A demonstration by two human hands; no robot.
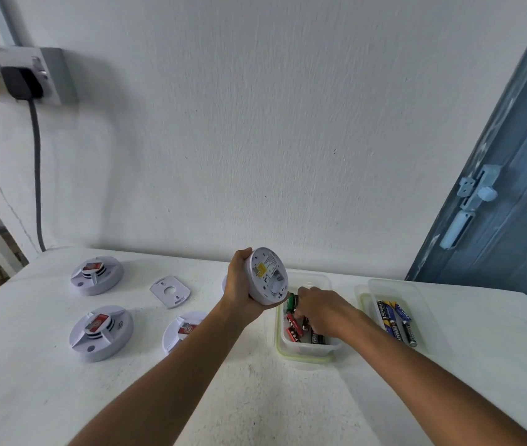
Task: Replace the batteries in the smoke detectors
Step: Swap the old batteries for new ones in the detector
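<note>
My left hand (243,291) grips a round white smoke detector (268,275) above the table, its open back turned toward me. My right hand (318,312) reaches down into a clear plastic tub (307,350) of red, green and black batteries (294,329), with its fingers curled among them; whether they pinch a battery is hidden. A second clear tub (416,291) to the right holds blue-and-black batteries (395,321). Three more white detectors lie on the table: one at the far left (96,275), one at the near left (101,333), one partly behind my left forearm (181,333).
A white mounting plate (170,291) lies between the detectors. The white table (62,397) meets a white wall at the back. A wall socket with a black plug (22,82) and hanging cable is upper left. A blue door (513,204) stands at the right.
</note>
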